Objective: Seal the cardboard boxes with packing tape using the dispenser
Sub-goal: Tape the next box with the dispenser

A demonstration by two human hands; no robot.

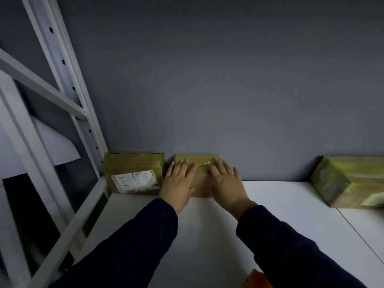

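A small taped cardboard box (202, 179) stands on the white shelf (280, 204) against the grey wall. My left hand (178, 183) lies flat on its left side, fingers spread. My right hand (227, 183) rests flat on its right side, fingers spread too. Both palms press on the box, and neither hand grips it. A strip of tape (204, 163) shows on the box top between my hands. An orange object (257, 279), possibly the tape dispenser, peeks out at the bottom edge under my right sleeve.
A taped box with a white shipping label (133, 173) stands just left of the held box, in the shelf corner. Another taped box (351, 181) sits at the far right. White metal rack posts (68, 84) rise on the left.
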